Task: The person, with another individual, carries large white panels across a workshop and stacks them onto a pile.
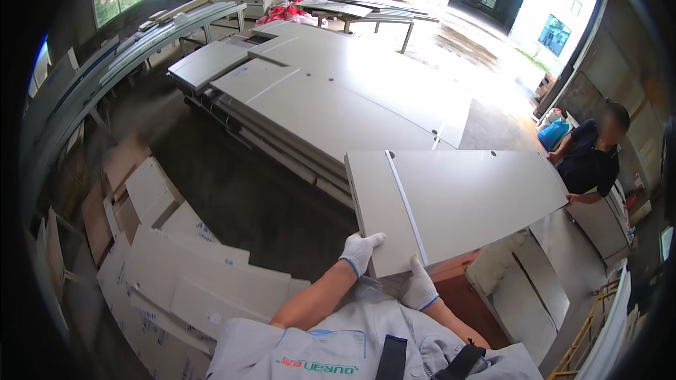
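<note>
Strapped panels (pixel 479 200) span between us and a co-worker (pixel 586 158), near the big panel stack (pixel 296 112). Our left hand (pixel 362 251) and right hand (pixel 420 287) clamp the near end; we judge it a shared carry, next needing level, matched steps.

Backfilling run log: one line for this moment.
left hand: gripping strapped pale panels, near end; right hand: gripping same end; co-worker: hands at far end; panel stack: beyond
</note>
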Action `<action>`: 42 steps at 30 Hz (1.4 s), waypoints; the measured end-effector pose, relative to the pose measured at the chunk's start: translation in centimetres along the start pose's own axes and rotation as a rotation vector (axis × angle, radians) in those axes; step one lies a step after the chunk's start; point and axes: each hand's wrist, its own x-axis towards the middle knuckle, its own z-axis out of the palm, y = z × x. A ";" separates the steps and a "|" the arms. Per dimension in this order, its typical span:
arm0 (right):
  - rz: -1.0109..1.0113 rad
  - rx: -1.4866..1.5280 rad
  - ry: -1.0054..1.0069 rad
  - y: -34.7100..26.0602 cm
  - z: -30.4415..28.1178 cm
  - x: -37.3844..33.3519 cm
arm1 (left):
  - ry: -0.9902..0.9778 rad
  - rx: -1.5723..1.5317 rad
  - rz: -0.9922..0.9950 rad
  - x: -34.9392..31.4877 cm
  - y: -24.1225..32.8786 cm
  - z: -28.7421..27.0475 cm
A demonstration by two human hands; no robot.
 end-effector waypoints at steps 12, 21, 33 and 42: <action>-0.471 0.338 0.343 -15.6 5.8 21.9 | 0.104 0.062 0.067 17.5 21.0 -10.1; -0.531 0.348 0.426 -15.5 21.8 36.0 | 0.047 0.296 -0.003 30.2 38.7 -20.4; -0.447 0.484 0.369 -13.6 50.3 60.6 | 0.053 0.353 0.034 46.9 66.0 -41.5; -0.460 0.653 0.372 -16.1 65.3 81.8 | 0.030 -0.333 0.159 64.0 77.3 -50.9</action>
